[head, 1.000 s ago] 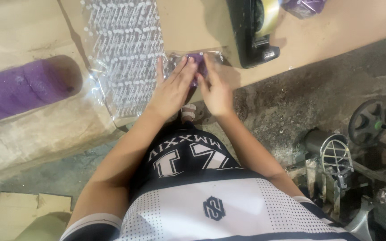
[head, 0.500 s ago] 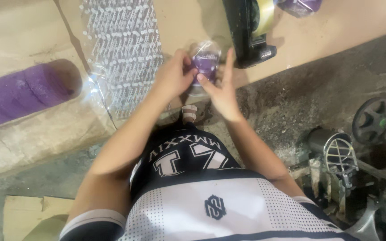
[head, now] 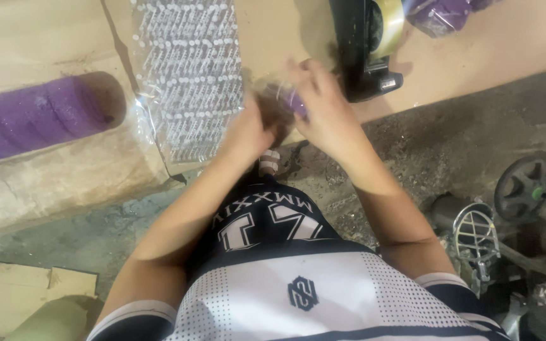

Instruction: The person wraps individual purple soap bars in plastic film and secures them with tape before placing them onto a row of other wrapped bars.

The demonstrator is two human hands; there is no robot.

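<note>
Both my hands meet over the cardboard sheet (head: pixel 488 57) and hold a small purple item in a clear plastic bag (head: pixel 287 100). My left hand (head: pixel 254 126) grips the bag from the left side. My right hand (head: pixel 323 104) covers its right side, fingers curled over it. The picture is blurred here, so most of the bag is hidden. A stack of clear printed plastic bags (head: pixel 188 76) lies just left of my hands.
A black tape dispenser (head: pixel 368 47) with a roll of tape stands right of my hands. A purple roll (head: pixel 33 120) lies at the left, more purple bagged items (head: pixel 440 12) at the top right. Metal machine parts (head: pixel 519 189) sit on the dirty floor at right.
My hands have lifted the purple bagged item off the cardboard and shifted it slightly right. My right hand now covers it from the top.
</note>
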